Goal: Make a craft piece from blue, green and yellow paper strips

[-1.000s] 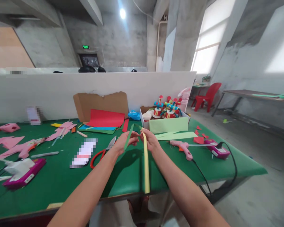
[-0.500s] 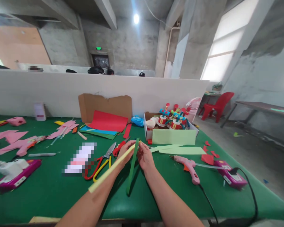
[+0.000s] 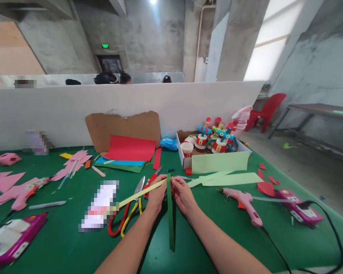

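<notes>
My left hand and my right hand are closed close together over the table, pinching two narrow paper strips where they meet. The yellow paper strip stretches leftward from the fingers, above the scissors. Toward me runs the green paper strip, its free end low between my forearms. Fingers partly hide the crossing of the strips. Under and left of my left hand lie scissors with red and yellow handles and a red-handled cutting tool. A small dark coiled strip rests just beyond my fingers.
A pink glue gun with its cord lies right, near a purple power strip. A box of paper-cup figures stands behind, beside coloured sheets. Another pink glue gun and power strip are left.
The yellow strip's free end has swung up and away from my left forearm. The green strip now points more directly toward me. My view has tilted down slightly.
</notes>
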`<control>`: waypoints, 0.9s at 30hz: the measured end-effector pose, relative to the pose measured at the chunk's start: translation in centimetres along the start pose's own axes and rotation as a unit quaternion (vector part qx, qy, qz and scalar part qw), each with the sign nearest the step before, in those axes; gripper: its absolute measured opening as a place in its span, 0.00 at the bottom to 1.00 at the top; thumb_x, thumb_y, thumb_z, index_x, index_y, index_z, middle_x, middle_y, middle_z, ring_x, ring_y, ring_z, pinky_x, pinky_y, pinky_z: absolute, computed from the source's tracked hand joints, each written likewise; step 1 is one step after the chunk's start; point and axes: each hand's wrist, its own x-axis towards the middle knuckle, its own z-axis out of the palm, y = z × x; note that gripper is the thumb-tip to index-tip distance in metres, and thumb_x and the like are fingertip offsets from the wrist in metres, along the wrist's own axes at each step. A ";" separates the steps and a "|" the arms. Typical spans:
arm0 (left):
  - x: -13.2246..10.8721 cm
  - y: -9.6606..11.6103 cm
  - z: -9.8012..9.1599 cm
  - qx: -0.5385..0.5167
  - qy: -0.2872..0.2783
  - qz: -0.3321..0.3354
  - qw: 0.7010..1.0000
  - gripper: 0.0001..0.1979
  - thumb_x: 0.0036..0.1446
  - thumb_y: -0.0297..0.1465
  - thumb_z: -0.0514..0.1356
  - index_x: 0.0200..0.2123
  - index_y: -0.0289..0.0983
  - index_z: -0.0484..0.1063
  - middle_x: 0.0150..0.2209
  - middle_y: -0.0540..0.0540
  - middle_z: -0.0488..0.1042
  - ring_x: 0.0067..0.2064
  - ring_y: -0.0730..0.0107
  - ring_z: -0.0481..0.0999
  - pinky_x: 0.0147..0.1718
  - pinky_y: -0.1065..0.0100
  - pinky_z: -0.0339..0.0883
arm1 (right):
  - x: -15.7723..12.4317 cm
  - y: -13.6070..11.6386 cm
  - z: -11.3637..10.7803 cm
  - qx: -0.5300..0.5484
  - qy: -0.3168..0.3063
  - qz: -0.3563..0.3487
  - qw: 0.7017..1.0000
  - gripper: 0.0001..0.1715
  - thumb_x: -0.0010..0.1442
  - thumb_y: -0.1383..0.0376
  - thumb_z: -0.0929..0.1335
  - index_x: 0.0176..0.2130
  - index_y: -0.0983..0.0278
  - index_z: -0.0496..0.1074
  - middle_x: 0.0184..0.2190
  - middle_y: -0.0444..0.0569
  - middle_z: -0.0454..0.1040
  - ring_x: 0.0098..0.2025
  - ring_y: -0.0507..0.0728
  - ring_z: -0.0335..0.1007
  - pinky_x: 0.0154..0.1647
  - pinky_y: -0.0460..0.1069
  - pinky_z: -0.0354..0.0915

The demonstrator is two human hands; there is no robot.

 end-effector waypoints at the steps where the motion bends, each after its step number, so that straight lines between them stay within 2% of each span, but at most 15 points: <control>1: 0.0 0.1 0.0 -0.008 0.005 -0.011 1.000 0.13 0.38 0.36 0.66 0.27 0.34 0.73 0.22 0.50 0.72 0.26 0.73 0.70 0.24 0.73 0.62 | 0.0 0.0 0.0 -0.011 -0.001 -0.004 1.000 0.15 0.37 0.63 0.78 0.24 0.63 0.72 0.20 0.39 0.69 0.22 0.46 0.61 0.25 0.42 0.59; 6: -0.2 1.2 0.0 -0.074 -0.019 -0.042 0.996 0.14 0.34 0.37 0.67 0.24 0.33 0.72 0.19 0.50 0.70 0.22 0.75 0.67 0.21 0.74 0.58 | 0.0 0.0 -0.1 -0.060 -0.002 -0.017 0.998 0.14 0.38 0.63 0.77 0.25 0.63 0.71 0.21 0.40 0.70 0.22 0.46 0.61 0.25 0.43 0.59; 10: 0.0 1.6 -0.3 -0.032 -0.012 -0.032 0.999 0.14 0.31 0.36 0.68 0.21 0.33 0.71 0.16 0.52 0.67 0.20 0.75 0.64 0.20 0.73 0.58 | 0.1 -0.2 0.0 -0.096 -0.006 -0.034 0.995 0.16 0.38 0.62 0.77 0.27 0.62 0.72 0.21 0.39 0.70 0.22 0.47 0.61 0.24 0.44 0.59; 14: 0.1 1.4 -0.5 -0.006 -0.023 -0.012 1.000 0.15 0.32 0.38 0.68 0.19 0.35 0.69 0.15 0.54 0.65 0.19 0.76 0.63 0.19 0.72 0.57 | -0.2 -0.8 0.3 -0.156 -0.012 -0.104 0.982 0.15 0.40 0.61 0.76 0.30 0.62 0.73 0.24 0.41 0.72 0.23 0.47 0.61 0.27 0.45 0.60; 17: -0.1 1.2 -0.5 0.021 -0.037 0.003 0.999 0.16 0.33 0.40 0.67 0.19 0.35 0.68 0.15 0.54 0.65 0.19 0.77 0.62 0.19 0.73 0.57 | -0.4 -1.3 0.3 -0.193 -0.003 -0.133 0.972 0.11 0.43 0.60 0.74 0.27 0.63 0.73 0.22 0.41 0.71 0.23 0.48 0.61 0.27 0.46 0.60; 21: -0.6 1.2 -0.3 0.034 -0.036 0.015 0.999 0.16 0.35 0.41 0.67 0.21 0.35 0.69 0.17 0.53 0.67 0.21 0.76 0.64 0.20 0.73 0.58 | -0.4 -1.6 0.0 -0.204 0.000 -0.128 0.971 0.10 0.41 0.61 0.74 0.24 0.63 0.73 0.19 0.40 0.69 0.22 0.49 0.59 0.25 0.46 0.58; 27: -1.2 1.4 0.3 0.019 -0.029 -0.020 0.999 0.17 0.33 0.40 0.68 0.23 0.35 0.69 0.16 0.54 0.66 0.19 0.77 0.63 0.20 0.73 0.58 | -0.2 -1.7 -0.2 -0.211 0.028 -0.133 0.968 0.09 0.38 0.64 0.74 0.20 0.63 0.71 0.16 0.39 0.67 0.20 0.47 0.57 0.24 0.45 0.54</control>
